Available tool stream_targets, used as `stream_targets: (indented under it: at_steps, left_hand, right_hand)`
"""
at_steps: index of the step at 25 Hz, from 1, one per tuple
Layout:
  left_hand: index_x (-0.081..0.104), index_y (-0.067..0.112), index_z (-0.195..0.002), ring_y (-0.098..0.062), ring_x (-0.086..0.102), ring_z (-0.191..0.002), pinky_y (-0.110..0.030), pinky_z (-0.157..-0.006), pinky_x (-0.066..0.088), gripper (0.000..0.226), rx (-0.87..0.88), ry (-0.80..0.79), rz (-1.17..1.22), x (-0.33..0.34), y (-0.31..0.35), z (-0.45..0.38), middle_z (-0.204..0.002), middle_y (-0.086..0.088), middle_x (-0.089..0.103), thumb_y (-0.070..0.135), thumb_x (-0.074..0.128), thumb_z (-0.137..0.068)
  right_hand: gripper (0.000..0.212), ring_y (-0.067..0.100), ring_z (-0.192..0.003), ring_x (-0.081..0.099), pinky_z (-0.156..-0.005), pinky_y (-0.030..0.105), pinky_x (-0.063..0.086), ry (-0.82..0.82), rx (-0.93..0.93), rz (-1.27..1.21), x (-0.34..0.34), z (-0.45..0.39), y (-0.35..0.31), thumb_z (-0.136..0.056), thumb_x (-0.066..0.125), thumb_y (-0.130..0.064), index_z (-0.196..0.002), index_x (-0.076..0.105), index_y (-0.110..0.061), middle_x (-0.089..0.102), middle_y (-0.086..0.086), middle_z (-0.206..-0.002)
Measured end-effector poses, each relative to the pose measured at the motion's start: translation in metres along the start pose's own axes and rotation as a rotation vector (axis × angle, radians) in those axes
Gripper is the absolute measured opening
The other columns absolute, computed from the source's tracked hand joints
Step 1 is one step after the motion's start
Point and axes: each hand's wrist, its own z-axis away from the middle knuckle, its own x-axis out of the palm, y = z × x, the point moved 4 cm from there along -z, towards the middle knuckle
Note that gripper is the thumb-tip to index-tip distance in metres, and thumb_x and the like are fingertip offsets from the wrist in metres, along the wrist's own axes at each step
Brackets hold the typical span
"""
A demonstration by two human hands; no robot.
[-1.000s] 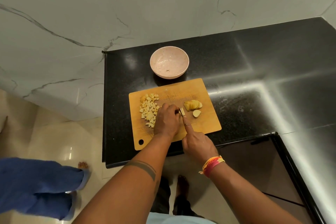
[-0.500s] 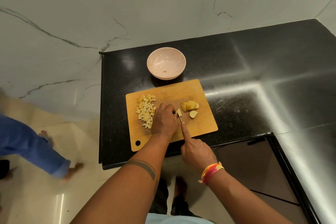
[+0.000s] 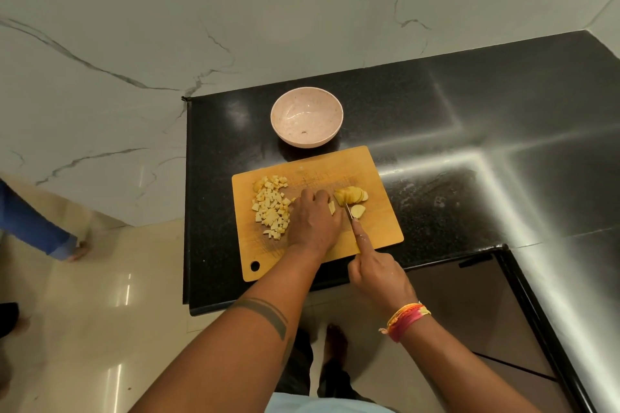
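Hands meet at mid cutting board [image 3: 379, 228]: the left hand [image 3: 313, 221], fingers curled, pins the potato strips [image 3: 331, 207] just left of the knife [image 3: 349, 211], which the right hand [image 3: 375, 273] grips with index finger along the spine, blade pointing away from the body.

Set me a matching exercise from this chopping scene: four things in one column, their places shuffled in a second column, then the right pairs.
Things
1. bowl
2. diced pieces
3. pale strips
4. knife

Places
A. gripped by the right hand, forefinger along its back
B. heaped on the left part of the cutting board
C. on the black counter, beyond the board
D. held down by the left hand

Pairs: 1-C, 2-B, 3-D, 4-A.
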Motion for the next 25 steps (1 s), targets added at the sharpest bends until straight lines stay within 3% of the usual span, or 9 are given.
stream_targets:
  at_steps: [4,7,13,25]
  left_hand:
    - [0.057,0.02,-0.13,-0.025,0.047,-0.119,-0.039,-0.102,0.045,0.033,0.11,-0.056,-0.032,-0.005,-0.006,-0.006,-0.129,-0.004,0.05,0.031,0.056,-0.1]
    - [0.058,0.022,-0.13,-0.024,0.047,-0.12,-0.038,-0.102,0.045,0.031,0.172,-0.099,-0.046,-0.011,-0.01,-0.008,-0.129,-0.002,0.051,0.027,0.056,-0.099]
    - [0.059,0.019,-0.13,-0.021,0.047,-0.122,-0.037,-0.105,0.044,0.036,0.104,-0.066,0.035,-0.012,-0.018,-0.004,-0.13,-0.001,0.051,0.034,0.063,-0.098]
    - [0.059,0.019,-0.136,-0.02,0.044,-0.128,-0.034,-0.11,0.041,0.036,0.082,-0.102,0.05,-0.013,-0.021,-0.002,-0.134,-0.001,0.049,0.021,0.058,-0.101]
  right_hand:
    - [0.088,0.022,-0.053,0.054,-0.049,0.039,0.041,0.002,-0.052,0.007,0.001,-0.002,-0.005,-0.098,0.044,-0.022,-0.157,-0.015,-0.048,0.055,0.0,-0.061]
    - [0.086,0.022,-0.053,0.054,-0.049,0.039,0.04,-0.016,-0.046,0.013,0.004,-0.004,-0.006,-0.098,0.044,-0.024,-0.159,-0.012,-0.046,0.056,0.0,-0.062]
    - [0.08,0.019,-0.052,0.05,-0.046,0.033,0.029,-0.033,-0.022,0.049,0.009,-0.004,-0.009,-0.099,0.043,-0.025,-0.162,-0.004,-0.039,0.055,-0.001,-0.064]
    - [0.081,0.02,-0.053,0.051,-0.047,0.033,0.03,0.027,-0.009,0.026,0.008,-0.005,-0.015,-0.098,0.042,-0.024,-0.162,-0.005,-0.041,0.055,0.0,-0.065]
